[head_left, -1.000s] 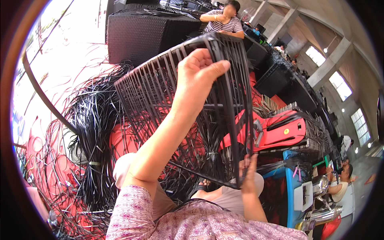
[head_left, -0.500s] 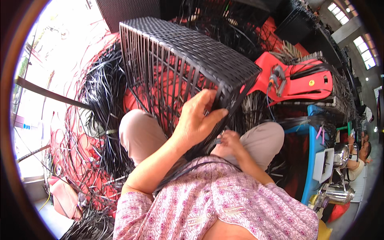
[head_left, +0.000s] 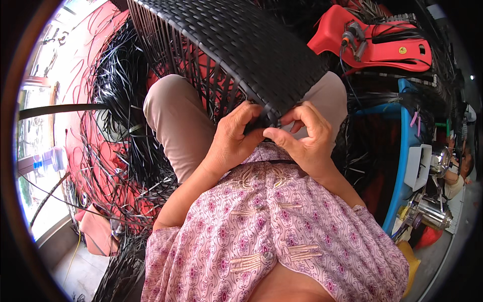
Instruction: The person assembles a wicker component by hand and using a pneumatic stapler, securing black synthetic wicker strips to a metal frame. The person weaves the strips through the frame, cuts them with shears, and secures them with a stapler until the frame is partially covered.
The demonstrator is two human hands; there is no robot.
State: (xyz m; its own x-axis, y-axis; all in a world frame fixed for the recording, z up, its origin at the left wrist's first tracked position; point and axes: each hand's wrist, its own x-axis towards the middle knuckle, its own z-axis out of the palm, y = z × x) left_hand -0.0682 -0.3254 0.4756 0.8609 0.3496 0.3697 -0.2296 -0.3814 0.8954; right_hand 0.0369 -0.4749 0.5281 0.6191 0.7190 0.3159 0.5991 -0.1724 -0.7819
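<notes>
A black woven plastic-rattan piece [head_left: 251,45] slants across my lap. Its broad face is tightly woven, while the side on the left has rows of upright strips with gaps between them. My left hand [head_left: 236,133] is closed round its near corner, fingers hooked over the edge. Right beside it, my right hand [head_left: 307,133] touches the same corner with forefinger and thumb bent toward each other. What lies between those fingertips is too dark and too small to make out. Both hands are close in front of my waist, between my knees.
A red plastic chair [head_left: 387,43] lies at the upper right with a grey-and-orange power tool [head_left: 354,40] on it. Heaps of black strips [head_left: 118,80] cover the red sheeting on the left. To the right stands a blue-rimmed container [head_left: 404,151], with a person [head_left: 455,173] farther off.
The woven piece has come nearer and tilted so more of its broad face shows. My right hand has risen from my lap to its corner; my left hand stays on that corner.
</notes>
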